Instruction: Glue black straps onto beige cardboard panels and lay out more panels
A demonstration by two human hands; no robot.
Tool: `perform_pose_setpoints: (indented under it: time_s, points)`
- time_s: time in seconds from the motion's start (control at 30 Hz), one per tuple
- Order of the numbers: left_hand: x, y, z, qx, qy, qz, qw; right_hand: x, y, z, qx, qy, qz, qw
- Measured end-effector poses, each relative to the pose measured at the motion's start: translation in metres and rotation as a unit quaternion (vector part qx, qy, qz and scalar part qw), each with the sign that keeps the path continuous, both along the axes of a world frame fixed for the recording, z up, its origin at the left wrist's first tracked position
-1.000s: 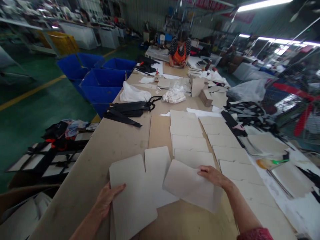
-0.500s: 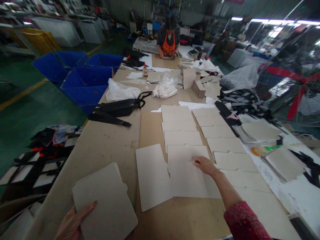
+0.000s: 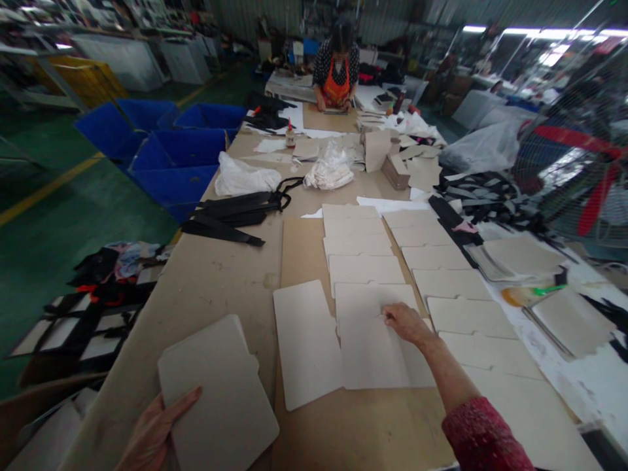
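Observation:
My left hand (image 3: pixel 159 425) grips a stack of grey cardboard sheets (image 3: pixel 220 386) at the lower left, thumb on top and fingers hidden underneath. The sheets have rounded corners and a small step along one edge. My right hand (image 3: pixel 405 322) is closed in a pinch over a cardboard sheet (image 3: pixel 367 347) on the table. Something small and whitish shows at its fingertips, too small to name. Left of that sheet, a loose cardboard sheet (image 3: pixel 307 353) lies at a slant. Beyond my right hand, overlapping sheets (image 3: pixel 366 268) run away in a row, with a second row (image 3: pixel 444 284) to its right.
Black strips (image 3: pixel 230 212) and plastic bags (image 3: pixel 328 169) lie farther up the table (image 3: pixel 220 281). Small cardboard stacks (image 3: pixel 523 255) are at the right, near a large fan (image 3: pixel 583 163). Blue bins (image 3: pixel 176 170) stand left. A person (image 3: pixel 336 72) works at the far end.
The camera view has shifted slightly, moving the scene a little to the right. My left hand and its stack have come slightly rightward. The right hand stays over the same sheet, still pinched.

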State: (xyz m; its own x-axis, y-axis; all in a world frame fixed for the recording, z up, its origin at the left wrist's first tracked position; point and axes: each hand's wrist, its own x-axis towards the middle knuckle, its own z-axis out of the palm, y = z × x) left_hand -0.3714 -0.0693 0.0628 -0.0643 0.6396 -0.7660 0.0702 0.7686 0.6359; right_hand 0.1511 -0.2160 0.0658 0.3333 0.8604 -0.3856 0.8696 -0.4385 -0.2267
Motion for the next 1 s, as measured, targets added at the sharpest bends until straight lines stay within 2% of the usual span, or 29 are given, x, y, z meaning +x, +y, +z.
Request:
perform_pose_setpoints:
  time_s: [0.1,0.27,0.33,0.4,0.5,0.6,0.77,0.9,1.0]
  points:
    - [0.000,0.000,0.000,0.007,0.000,0.005,1.000,-0.030,0.011,0.007,0.037,-0.013,-0.005,0.999]
    - [-0.009,-0.003,-0.012,0.027,-0.009,-0.009,1.000,-0.127,0.047,0.001,0.072,0.034,0.007,0.997]
    - [-0.013,-0.003,-0.016,0.026,-0.014,-0.013,0.999,-0.163,0.062,-0.003,0.070,0.026,-0.025,0.997]
    - [-0.014,-0.003,-0.019,0.029,-0.016,-0.011,0.999,-0.188,0.075,-0.007,0.064,0.004,-0.075,0.995]
    - [-0.014,-0.003,-0.018,0.034,-0.014,-0.005,0.999,-0.202,0.088,-0.010,0.054,-0.017,-0.130,0.990]
    - [-0.013,-0.004,-0.018,0.044,-0.016,-0.012,0.999,-0.201,0.096,-0.011,0.041,-0.011,-0.152,0.988]
    - [-0.013,-0.004,-0.014,0.049,-0.025,-0.018,0.998,-0.207,0.107,-0.008,0.043,0.042,-0.124,0.990]
    - [-0.012,-0.004,-0.009,0.024,-0.020,-0.021,0.999,-0.231,0.110,0.006,0.067,0.126,-0.082,0.986]
    - [-0.012,-0.002,-0.007,0.012,-0.024,-0.030,0.999,-0.233,0.096,0.028,0.088,0.191,-0.069,0.975]
